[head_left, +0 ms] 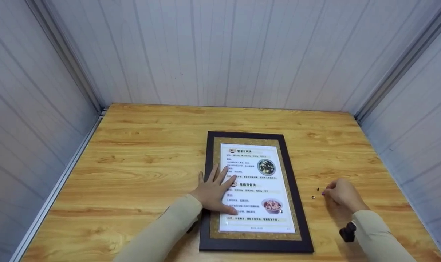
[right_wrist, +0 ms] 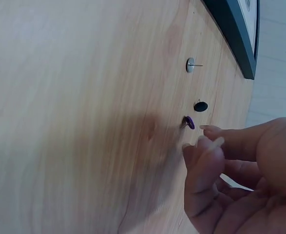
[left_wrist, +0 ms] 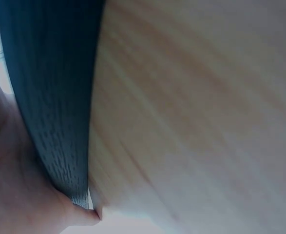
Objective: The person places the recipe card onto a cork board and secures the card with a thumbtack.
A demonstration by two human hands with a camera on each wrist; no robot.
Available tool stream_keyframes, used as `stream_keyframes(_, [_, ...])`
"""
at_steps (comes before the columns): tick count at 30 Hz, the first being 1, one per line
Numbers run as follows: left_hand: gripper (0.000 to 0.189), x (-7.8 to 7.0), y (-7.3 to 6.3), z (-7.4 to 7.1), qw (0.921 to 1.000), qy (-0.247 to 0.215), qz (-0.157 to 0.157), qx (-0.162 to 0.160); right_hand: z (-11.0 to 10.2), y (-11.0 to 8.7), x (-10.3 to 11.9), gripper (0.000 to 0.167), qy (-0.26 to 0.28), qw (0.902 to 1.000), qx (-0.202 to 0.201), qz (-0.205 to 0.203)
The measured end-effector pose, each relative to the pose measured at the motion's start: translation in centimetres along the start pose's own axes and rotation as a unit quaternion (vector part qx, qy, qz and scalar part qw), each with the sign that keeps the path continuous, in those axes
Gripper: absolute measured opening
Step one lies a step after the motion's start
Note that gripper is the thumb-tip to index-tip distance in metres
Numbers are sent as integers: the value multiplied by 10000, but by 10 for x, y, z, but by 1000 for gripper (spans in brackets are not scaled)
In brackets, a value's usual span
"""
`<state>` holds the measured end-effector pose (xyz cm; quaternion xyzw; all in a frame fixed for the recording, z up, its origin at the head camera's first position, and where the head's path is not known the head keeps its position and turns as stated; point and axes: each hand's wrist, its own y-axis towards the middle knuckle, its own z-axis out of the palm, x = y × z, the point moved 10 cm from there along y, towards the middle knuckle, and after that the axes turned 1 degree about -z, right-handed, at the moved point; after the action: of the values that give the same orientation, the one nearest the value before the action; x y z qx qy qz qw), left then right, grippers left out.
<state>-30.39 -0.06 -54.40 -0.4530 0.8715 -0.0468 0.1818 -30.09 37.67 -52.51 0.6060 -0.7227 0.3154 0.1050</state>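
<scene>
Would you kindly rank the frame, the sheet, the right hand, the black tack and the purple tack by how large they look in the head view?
1. Frame
2. Sheet
3. Right hand
4. Black tack and purple tack: both look tiny there, too alike in size to rank.

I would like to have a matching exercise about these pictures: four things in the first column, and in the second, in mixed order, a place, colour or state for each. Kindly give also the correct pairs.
Things
1. Left hand
2. Frame
3. Printed sheet
4. Purple tack

Descriptions
A. White, set inside a dark border
B. Small, on the wooden table, close to the right hand
C. Fingers spread over the paper
D. Dark, rectangular, lying flat

Pairs: 1-C, 2-D, 3-A, 4-B
</scene>
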Motion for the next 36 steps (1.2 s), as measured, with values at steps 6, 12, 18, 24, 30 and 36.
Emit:
stream_keyframes(6, [114, -3, 2, 1, 10000, 6, 64, -16, 2, 1, 5, 15, -312, 9994, -13, -156])
stream_keyframes(12, [115, -2, 3, 0, 10000, 16, 88, -19, 4, 4, 12, 17, -567, 9981, 56, -224])
stream_keyframes(18, [115, 1, 5, -4, 10000, 29, 62, -54, 2, 10, 23, 22, -548, 9978, 65, -370])
stream_keyframes(24, [116, 3, 4, -4, 10000, 80, 37, -38, -2, 17, 42, 19, -406, 9964, -79, -744])
stream_keyframes(30, [116, 4, 2, -1, 10000, 62, 0, -54, -1, 26, 65, 22, 72, 9952, -335, -916])
stream_keyframes(36, [115, 1, 1, 2, 10000, -25, -15, -53, 3, 41, 89, 19, 470, 9871, -822, -1292])
